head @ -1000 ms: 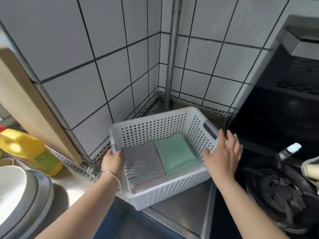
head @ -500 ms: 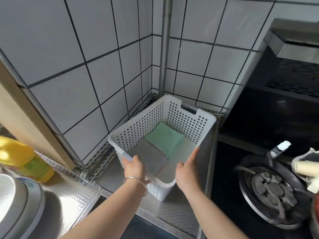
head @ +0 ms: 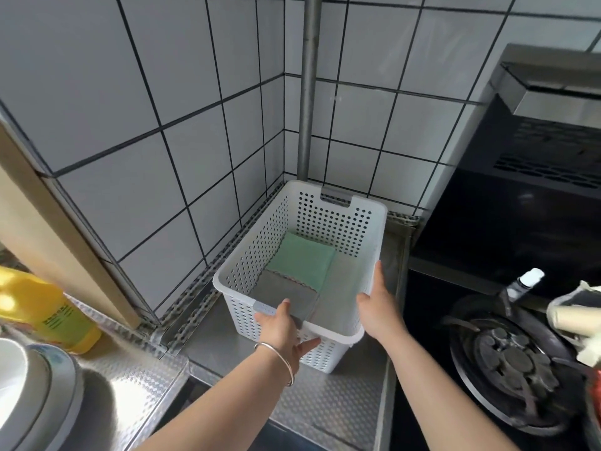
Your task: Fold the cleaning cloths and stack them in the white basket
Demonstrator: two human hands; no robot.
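Steel counter (head: 328,408) in a tiled corner bears the basket (head: 374,222), green cloth (head: 302,258) and grey cloth (head: 286,292) inside; left hand (head: 281,330) grips its near rim, right hand (head: 377,307) lies straight-fingered on its side.

Two bare forearms reach forward. The left hand (head: 282,332), a thin bangle on its wrist, curls its fingers over the near rim of the white basket (head: 260,255); the right hand (head: 377,307) presses flat, fingers straight, against its right wall.
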